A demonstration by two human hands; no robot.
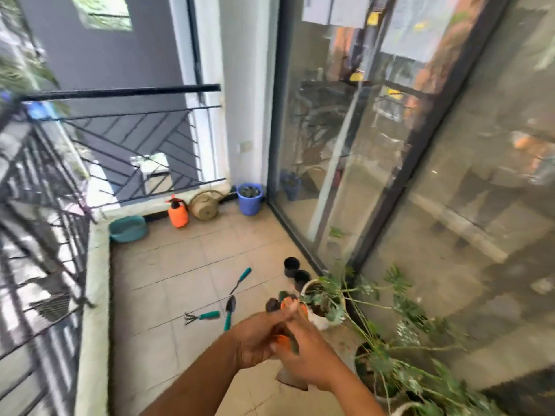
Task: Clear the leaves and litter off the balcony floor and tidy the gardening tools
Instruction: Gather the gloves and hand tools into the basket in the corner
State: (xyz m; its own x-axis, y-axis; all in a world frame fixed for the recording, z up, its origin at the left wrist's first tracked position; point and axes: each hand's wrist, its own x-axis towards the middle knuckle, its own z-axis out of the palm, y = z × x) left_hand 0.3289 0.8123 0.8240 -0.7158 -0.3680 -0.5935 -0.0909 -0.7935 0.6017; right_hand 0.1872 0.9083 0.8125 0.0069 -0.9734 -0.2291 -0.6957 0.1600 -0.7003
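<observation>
Fingers: I see both sets curled together around a small bunch of leaves (287, 331), dark green with orange patches; blur hides the exact grip.
Left hand (261, 337): I see it pressed against the right, thumb side up, holding the bunch from the left.
Right hand (306, 352): I see it wrapped over the lower part of the bunch, with a brown scrap (292, 381) showing just under the wrist.
Leaf tips: I see them sticking up past the fingertips, in front of the white pot (319, 321).
Hand tools: I count three with teal handles lying on the tiled floor (180, 265), just beyond the hands: a small rake (201, 316), a trowel (229, 312), a narrow fork (241, 280).
Black pots (295, 273): two, side by side near the glass door (345, 145) track.
Plants (390, 340): leafy stems spread at right, beside the door.
Far wall: I list a blue bucket (250, 199), tan watering can (207, 205), orange sprayer (177, 213), teal basin (128, 229).
Railing (120, 94): black metal, left side.
</observation>
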